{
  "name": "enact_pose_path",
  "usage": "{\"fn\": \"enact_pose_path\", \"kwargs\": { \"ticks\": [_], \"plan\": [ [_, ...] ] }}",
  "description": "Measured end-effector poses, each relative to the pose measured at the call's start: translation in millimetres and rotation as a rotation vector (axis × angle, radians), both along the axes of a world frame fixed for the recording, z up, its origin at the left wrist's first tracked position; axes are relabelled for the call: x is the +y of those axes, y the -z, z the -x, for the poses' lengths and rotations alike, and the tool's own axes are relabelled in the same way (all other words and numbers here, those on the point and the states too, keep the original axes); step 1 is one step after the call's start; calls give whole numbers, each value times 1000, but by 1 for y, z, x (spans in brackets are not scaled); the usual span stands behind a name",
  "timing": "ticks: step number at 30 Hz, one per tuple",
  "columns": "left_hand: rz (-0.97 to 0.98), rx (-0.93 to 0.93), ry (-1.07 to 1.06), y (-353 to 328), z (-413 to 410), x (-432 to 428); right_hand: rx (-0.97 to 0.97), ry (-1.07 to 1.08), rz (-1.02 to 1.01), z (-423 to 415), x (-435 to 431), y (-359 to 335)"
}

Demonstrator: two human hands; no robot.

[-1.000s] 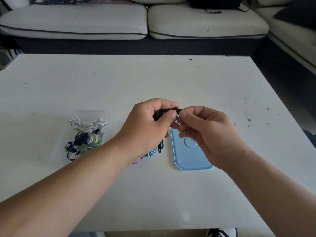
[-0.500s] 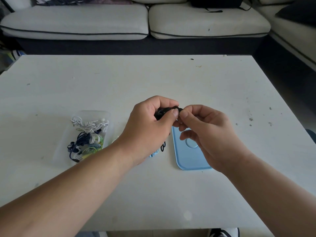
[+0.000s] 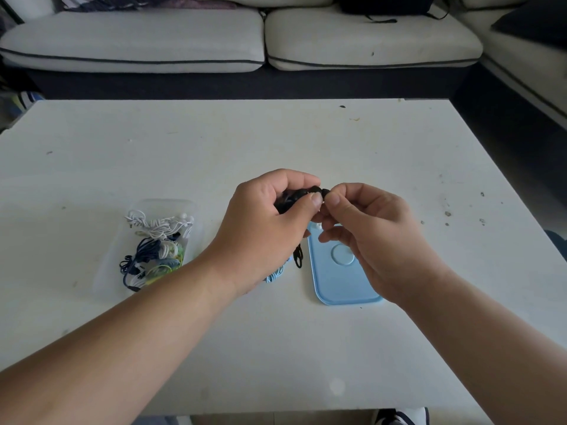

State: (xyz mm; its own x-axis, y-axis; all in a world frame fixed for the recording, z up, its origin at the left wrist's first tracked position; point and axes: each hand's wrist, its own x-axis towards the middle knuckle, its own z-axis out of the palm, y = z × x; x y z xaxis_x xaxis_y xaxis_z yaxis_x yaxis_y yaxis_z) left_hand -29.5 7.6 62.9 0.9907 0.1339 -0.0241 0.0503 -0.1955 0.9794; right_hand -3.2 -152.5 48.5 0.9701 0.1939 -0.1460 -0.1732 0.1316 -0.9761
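Note:
Above the middle of the white table (image 3: pixel 306 142), my left hand (image 3: pixel 267 228) grips a bundle of black earphone cable (image 3: pixel 291 197) between thumb and curled fingers. My right hand (image 3: pixel 368 231) pinches the end of the same black cable at its tip. A loop of the black cable (image 3: pixel 298 256) hangs below my hands. A light blue cable (image 3: pixel 274 276) lies on the table, mostly hidden under my left wrist. To the left, a clear plastic container (image 3: pixel 116 256) holds several tangled earphones in white, navy and green.
A light blue lid (image 3: pixel 340 280) lies flat on the table under my right hand. A pale sofa (image 3: pixel 214 35) runs along the far side, with another sofa section at the right. A shoe (image 3: pixel 399 417) shows below the table's near edge.
Both hands have stayed together on the black cable and shifted only slightly. The fingers have worked a little on the bundle.

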Motion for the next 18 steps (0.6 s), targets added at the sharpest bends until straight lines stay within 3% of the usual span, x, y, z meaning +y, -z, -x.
{"fn": "enact_pose_path", "kwargs": {
  "ticks": [6,18],
  "plan": [
    [-96,-48,31,1,0,2,-2,-19,13,0,0,0],
    [-76,-111,-23,4,2,-4,8,-17,-29,2,2,1]
  ]
}}
